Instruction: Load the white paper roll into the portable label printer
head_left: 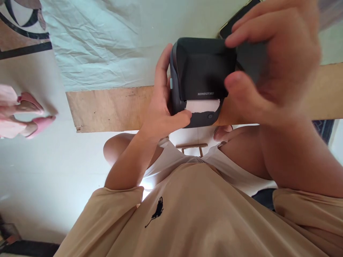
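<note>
A black label printer marked NIIMBOT is held up above the table's wooden edge, with a strip of white label paper showing at its front slot. My left hand grips the printer's left side, the thumb lying at its front near the paper. At the right side is my right hand, slightly blurred, with thumb and fingers spread apart. Its fingertips overlap the printer's right edge; whether they press on it I cannot tell. The printer's right side is partly hidden by this hand.
A dark phone-like object lies on the table beyond the printer, partly behind my right hand. Pale green cloth or sheeting covers the table, with a bare wooden edge towards me. Another person's feet in pink shoes are on the floor at left.
</note>
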Tool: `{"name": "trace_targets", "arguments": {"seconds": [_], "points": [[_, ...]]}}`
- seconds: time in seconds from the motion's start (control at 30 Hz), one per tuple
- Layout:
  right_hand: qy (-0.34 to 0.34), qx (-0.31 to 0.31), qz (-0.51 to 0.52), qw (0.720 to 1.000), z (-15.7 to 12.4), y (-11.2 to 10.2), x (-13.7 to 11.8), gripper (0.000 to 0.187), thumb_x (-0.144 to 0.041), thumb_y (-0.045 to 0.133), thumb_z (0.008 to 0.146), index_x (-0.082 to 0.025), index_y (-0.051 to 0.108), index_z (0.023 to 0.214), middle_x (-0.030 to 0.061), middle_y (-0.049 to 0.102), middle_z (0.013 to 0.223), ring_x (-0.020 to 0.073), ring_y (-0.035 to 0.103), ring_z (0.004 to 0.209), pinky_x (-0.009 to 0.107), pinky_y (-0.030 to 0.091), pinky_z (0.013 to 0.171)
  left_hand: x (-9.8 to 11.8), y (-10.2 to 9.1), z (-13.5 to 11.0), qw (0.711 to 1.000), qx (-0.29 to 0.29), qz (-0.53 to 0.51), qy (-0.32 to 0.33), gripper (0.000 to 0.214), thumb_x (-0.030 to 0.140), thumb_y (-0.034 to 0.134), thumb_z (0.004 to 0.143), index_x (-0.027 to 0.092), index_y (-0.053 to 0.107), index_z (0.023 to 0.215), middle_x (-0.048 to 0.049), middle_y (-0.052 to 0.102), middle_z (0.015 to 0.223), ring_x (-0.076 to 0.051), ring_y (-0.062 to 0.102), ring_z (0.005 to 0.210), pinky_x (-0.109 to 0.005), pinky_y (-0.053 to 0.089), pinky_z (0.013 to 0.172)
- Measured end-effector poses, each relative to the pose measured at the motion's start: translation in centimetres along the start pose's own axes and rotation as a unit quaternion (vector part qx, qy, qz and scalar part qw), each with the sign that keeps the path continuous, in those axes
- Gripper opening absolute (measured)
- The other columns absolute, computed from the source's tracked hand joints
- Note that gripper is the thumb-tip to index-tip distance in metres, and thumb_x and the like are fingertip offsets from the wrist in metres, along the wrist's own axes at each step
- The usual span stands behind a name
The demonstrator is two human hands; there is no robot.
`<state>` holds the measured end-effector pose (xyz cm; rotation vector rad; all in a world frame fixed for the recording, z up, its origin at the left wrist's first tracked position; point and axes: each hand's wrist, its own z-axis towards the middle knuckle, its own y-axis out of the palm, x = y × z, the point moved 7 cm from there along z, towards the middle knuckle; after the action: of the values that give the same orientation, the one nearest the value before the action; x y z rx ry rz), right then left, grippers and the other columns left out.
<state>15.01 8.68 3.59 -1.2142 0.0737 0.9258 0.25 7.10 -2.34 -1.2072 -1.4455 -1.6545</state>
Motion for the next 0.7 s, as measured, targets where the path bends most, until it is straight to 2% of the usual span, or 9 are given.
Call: {"name": "trace_targets", "arguments": {"seconds": [0.07, 0.2, 0.3, 0.4, 0.47, 0.6, 0.7], "points": [[-0.050, -0.009, -0.002, 0.999, -0.1, 0.1, -0.8, 0.046, -0.047, 0.042, 0.092, -0.014, 0.049, 0.123, 0.0038, 0.046, 0.126, 0.0010, 0.045, 0.125, 0.017, 0.043, 0.110, 0.2, 0.1, -0.2, 0.999, 0.026, -0.020, -0.006, 0.069, 0.022, 0.066, 0.065, 0.033, 0.041, 0.129, 0.0032, 0.057, 0.125, -0.014, 0.061, 0.113, -0.021, 0.045, 0.077], [-0.045, -0.059, 0.021, 0.997, 0.0, 1.3, -0.5, 0.051, -0.049, 0.041, 0.092, -0.014, 0.041, 0.129, 0.0060, 0.040, 0.133, 0.0020, 0.044, 0.126, 0.017, 0.043, 0.108, 0.7, 0.2, -0.4, 0.998, 0.061, -0.014, 0.005, 0.050, 0.038, 0.070, 0.073, 0.028, 0.052, 0.118, -0.0007, 0.059, 0.125, -0.017, 0.058, 0.120, -0.026, 0.048, 0.097], [-0.020, -0.058, 0.041, 0.997, 0.3, 1.6, -0.5, 0.052, -0.055, 0.041, 0.092, -0.017, 0.041, 0.128, 0.0041, 0.040, 0.131, 0.0001, 0.043, 0.125, 0.017, 0.043, 0.110, 0.6, 0.2, -0.6, 0.993, 0.103, 0.008, -0.051, 0.036, 0.038, 0.075, 0.074, 0.027, 0.059, 0.105, -0.0026, 0.065, 0.104, -0.016, 0.063, 0.098, -0.025, 0.051, 0.085], [0.028, -0.076, 0.041, 0.996, 0.5, 2.0, -0.3, 0.060, -0.063, 0.037, 0.092, -0.018, 0.044, 0.131, 0.0042, 0.038, 0.134, 0.0004, 0.042, 0.127, 0.018, 0.042, 0.115, 0.8, -0.1, -0.9, 0.983, 0.169, 0.005, -0.074, 0.024, 0.028, 0.072, 0.076, 0.027, 0.061, 0.097, -0.0001, 0.062, 0.093, -0.013, 0.061, 0.085, -0.024, 0.048, 0.076], [0.051, -0.076, 0.031, 0.995, 0.5, 1.9, -0.2, 0.069, -0.068, 0.033, 0.091, -0.015, 0.045, 0.134, 0.0056, 0.036, 0.135, 0.0020, 0.042, 0.127, 0.018, 0.043, 0.115, 0.9, -0.1, -0.7, 0.985, 0.166, -0.002, -0.048, 0.022, 0.028, 0.072, 0.076, 0.027, 0.060, 0.095, 0.0001, 0.061, 0.091, -0.014, 0.061, 0.084, -0.025, 0.047, 0.075], [0.081, -0.079, 0.013, 0.993, 0.1, 2.0, 0.0, 0.072, -0.065, 0.034, 0.092, -0.013, 0.042, 0.141, 0.0048, 0.035, 0.137, 0.0014, 0.041, 0.130, 0.014, 0.038, 0.125, 0.7, 0.5, -0.3, 0.997, 0.075, -0.019, 0.002, 0.021, 0.027, 0.066, 0.083, 0.023, 0.057, 0.102, -0.0011, 0.066, 0.091, -0.016, 0.065, 0.089, -0.027, 0.051, 0.072], [0.125, -0.087, 0.004, 0.988, -0.6, 2.3, 0.4, 0.077, -0.067, 0.034, 0.091, -0.015, 0.039, 0.146, 0.0026, 0.028, 0.144, 0.0044, 0.036, 0.136, 0.017, 0.033, 0.131, 0.9, 0.9, -0.6, 0.998, 0.060, -0.026, 0.013, 0.012, 0.016, 0.056, 0.090, 0.019, 0.052, 0.101, -0.0010, 0.067, 0.088, -0.016, 0.067, 0.106, -0.024, 0.055, 0.083]]}}
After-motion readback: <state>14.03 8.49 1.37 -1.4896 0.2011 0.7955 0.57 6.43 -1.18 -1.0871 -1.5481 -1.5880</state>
